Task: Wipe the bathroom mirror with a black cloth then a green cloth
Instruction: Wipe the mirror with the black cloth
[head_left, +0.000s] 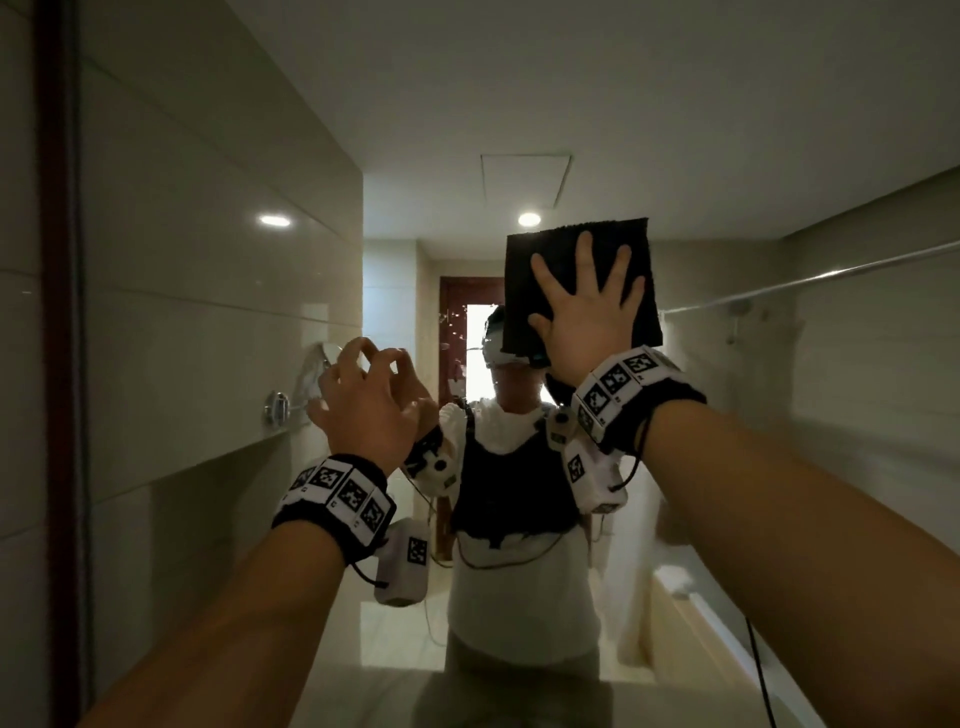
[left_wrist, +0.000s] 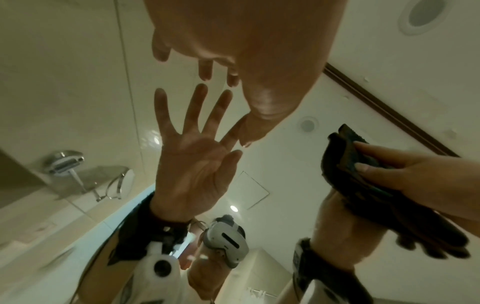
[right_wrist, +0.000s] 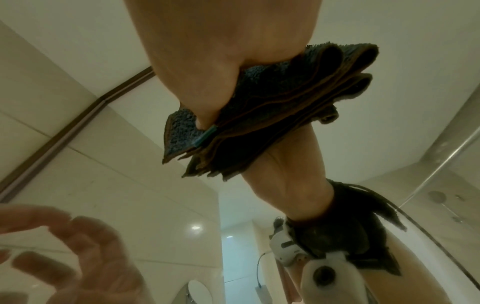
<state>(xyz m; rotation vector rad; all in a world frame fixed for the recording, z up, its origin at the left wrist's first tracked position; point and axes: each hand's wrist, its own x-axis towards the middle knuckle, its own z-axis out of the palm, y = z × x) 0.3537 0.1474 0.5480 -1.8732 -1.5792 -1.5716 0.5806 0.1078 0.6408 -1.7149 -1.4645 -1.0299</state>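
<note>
The bathroom mirror (head_left: 727, 130) fills most of the head view. My right hand (head_left: 587, 312) lies flat on a folded black cloth (head_left: 582, 244), fingers spread, and presses it against the glass at about head height. The right wrist view shows the cloth (right_wrist: 272, 113) in thick folds under my palm (right_wrist: 207, 51), with a small teal tag on its edge. My left hand (head_left: 363, 395) is raised to the left and lower, empty, its fingers loosely curved with the tips at the glass (left_wrist: 233, 30). No green cloth is in view.
A dark red-brown frame (head_left: 57, 312) borders the mirror on the left. The glass reflects me with headset and vest, a tiled wall with a chrome fitting (head_left: 275, 408), a shower rail (head_left: 831, 275) and ceiling lights. A pale counter edge (head_left: 363, 696) lies below.
</note>
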